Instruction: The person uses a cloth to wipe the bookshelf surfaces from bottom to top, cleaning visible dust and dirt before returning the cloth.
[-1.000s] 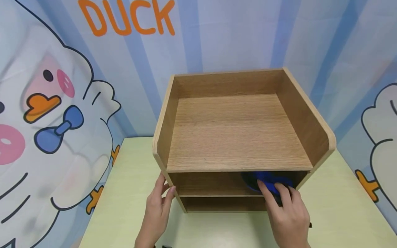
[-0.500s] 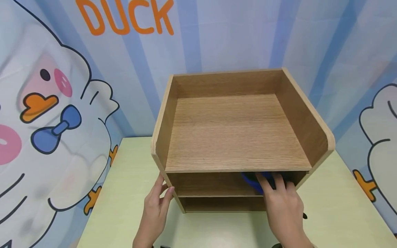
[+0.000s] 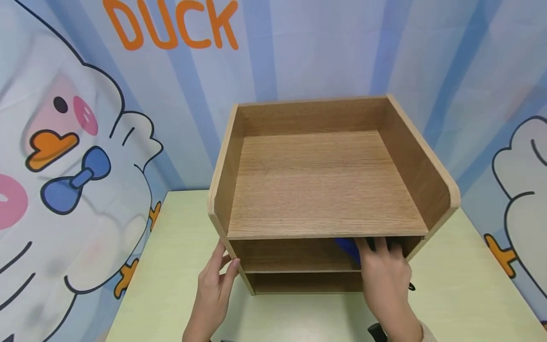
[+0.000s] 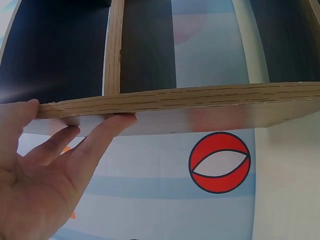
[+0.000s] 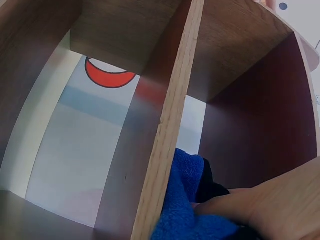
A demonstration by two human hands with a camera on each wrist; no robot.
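A two-tier wooden desk shelf (image 3: 307, 185) stands in front of me, with an open top tray and two compartments below. My left hand (image 3: 213, 287) holds its left side panel; in the left wrist view the thumb lies on one face and fingers (image 4: 102, 135) on the other. My right hand (image 3: 386, 280) reaches into the right part of the upper compartment, gripping a soft, fuzzy blue cloth item (image 5: 182, 200) with black parts. In the right wrist view the thumb sinks into its fabric. Fingertips and most of the item are hidden under the top board in the head view.
The shelf stands on a pale green table (image 3: 171, 247), close to a striped blue curtain (image 3: 307, 47) printed with duck figures. The middle board (image 5: 172, 115) separates the two compartments. A black object (image 3: 377, 331) shows beside my right wrist.
My right hand has moved forward, deeper into the upper compartment, taking the blue cloth item with it, so less of the item shows. My left hand keeps its hold on the side panel.
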